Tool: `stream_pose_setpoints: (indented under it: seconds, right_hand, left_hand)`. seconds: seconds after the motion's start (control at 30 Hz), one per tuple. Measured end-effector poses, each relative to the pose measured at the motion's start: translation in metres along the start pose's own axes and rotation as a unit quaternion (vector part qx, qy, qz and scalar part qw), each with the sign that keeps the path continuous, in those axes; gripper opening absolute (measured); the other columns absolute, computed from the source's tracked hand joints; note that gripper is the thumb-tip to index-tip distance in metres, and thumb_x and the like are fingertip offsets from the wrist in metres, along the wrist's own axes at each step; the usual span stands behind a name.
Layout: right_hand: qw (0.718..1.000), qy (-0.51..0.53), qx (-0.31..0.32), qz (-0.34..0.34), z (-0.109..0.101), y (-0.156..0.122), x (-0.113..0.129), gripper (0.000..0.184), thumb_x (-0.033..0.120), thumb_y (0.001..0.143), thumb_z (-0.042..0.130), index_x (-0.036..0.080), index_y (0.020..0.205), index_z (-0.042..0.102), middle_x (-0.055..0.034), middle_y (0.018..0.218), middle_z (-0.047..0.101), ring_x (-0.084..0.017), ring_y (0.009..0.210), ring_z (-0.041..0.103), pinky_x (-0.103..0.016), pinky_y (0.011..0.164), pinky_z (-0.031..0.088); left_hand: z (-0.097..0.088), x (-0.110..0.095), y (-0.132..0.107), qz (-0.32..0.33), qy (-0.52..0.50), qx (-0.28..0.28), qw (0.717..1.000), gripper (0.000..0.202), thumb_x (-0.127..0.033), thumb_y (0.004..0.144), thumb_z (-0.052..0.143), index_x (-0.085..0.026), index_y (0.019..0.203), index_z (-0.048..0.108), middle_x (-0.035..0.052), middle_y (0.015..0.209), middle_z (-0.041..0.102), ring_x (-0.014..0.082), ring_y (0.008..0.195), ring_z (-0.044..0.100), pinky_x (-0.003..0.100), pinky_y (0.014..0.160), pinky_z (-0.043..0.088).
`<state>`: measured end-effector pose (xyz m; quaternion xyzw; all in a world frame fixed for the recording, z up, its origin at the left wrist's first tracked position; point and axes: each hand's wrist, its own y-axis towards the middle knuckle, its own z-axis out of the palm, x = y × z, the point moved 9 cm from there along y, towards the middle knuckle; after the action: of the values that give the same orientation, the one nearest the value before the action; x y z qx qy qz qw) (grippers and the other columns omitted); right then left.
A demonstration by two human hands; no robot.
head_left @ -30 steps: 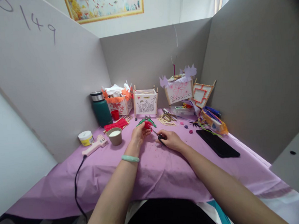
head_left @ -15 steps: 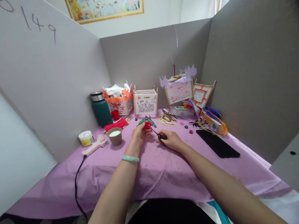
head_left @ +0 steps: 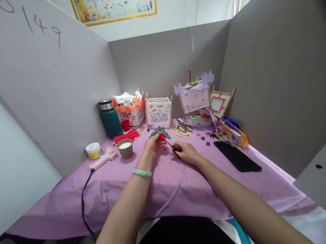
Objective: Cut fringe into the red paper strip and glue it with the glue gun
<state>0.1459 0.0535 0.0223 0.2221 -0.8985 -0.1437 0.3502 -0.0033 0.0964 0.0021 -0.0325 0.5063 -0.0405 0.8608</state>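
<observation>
The red paper (head_left: 161, 137), if paper it is, sits over the middle of the bench (head_left: 173, 184), pinched in the fingers of the left hand (head_left: 151, 146) at seven o'clock. From four o'clock the scissors (head_left: 176, 150) point at it, the right hand's (head_left: 188, 153) fingers curled round their black handles. For a clean edge, I'd take short snips, turn the piece rather than the wrist, and mind those left fingertips. It looks bright, small and ragged; green-handled pliers (head_left: 160, 129) lie just beyond, at twelve o'clock.
</observation>
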Motion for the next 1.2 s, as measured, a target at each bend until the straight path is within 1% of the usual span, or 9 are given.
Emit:
stream_pose_setpoints:
  seconds: [0.37, 0.53, 0.77, 0.97, 1.2]
  right_hand:
    - [1.0, -0.005, -0.007, -0.002, -0.001, 0.0, -0.002, 0.032, 0.042, 0.074, 0.068, 0.021, 0.097, 0.066, 0.0014, 0.067, 0.063, -0.013, 0.06, 0.054, -0.022, 0.056, 0.034]
    - [1.0, -0.003, -0.011, 0.0, -0.001, 0.001, -0.003, 0.031, 0.042, 0.074, 0.068, 0.021, 0.097, 0.066, 0.0017, 0.067, 0.063, -0.013, 0.059, 0.053, -0.022, 0.057, 0.034]
    - [1.0, 0.01, -0.007, 0.002, 0.001, 0.001, -0.004, 0.033, 0.042, 0.073, 0.069, 0.021, 0.098, 0.066, 0.0018, 0.069, 0.063, -0.013, 0.061, 0.055, -0.022, 0.057, 0.035]
    - [1.0, 0.017, -0.01, 0.003, 0.001, 0.001, -0.005, 0.034, 0.044, 0.073, 0.068, 0.022, 0.098, 0.066, 0.002, 0.068, 0.063, -0.013, 0.061, 0.055, -0.022, 0.057, 0.035]
    - [1.0, 0.01, -0.013, -0.004, 0.0, 0.001, -0.003, 0.033, 0.044, 0.073, 0.067, 0.021, 0.097, 0.066, 0.0018, 0.066, 0.062, -0.013, 0.059, 0.053, -0.022, 0.056, 0.034]
  left_hand:
    - [0.0, 0.0, -0.001, 0.001, -0.014, 0.0, 1.0, 0.015, -0.024, 0.083, 0.057, -0.01, 0.079, 0.062, 0.0051, 0.057, 0.063, 0.0128, 0.047, 0.061, 0.023, 0.048, 0.05]
    - [0.0, -0.002, -0.003, 0.003, -0.008, -0.006, 1.0, 0.014, -0.024, 0.08, 0.062, -0.011, 0.077, 0.062, 0.0042, 0.055, 0.062, 0.0126, 0.045, 0.06, 0.023, 0.048, 0.05]
    - [0.003, -0.005, -0.005, 0.011, -0.008, 0.001, 1.0, 0.013, -0.019, 0.084, 0.054, -0.011, 0.077, 0.062, 0.0039, 0.055, 0.063, 0.0117, 0.045, 0.059, 0.023, 0.05, 0.051]
    - [0.008, -0.005, -0.01, 0.008, 0.016, 0.013, 1.0, 0.015, -0.019, 0.084, 0.055, -0.01, 0.077, 0.064, 0.0056, 0.056, 0.064, 0.013, 0.046, 0.06, 0.023, 0.048, 0.05]
    - [0.007, -0.007, -0.011, 0.016, 0.017, 0.005, 1.0, 0.015, -0.019, 0.084, 0.055, -0.009, 0.077, 0.065, 0.0063, 0.058, 0.064, 0.0138, 0.047, 0.061, 0.024, 0.048, 0.05]
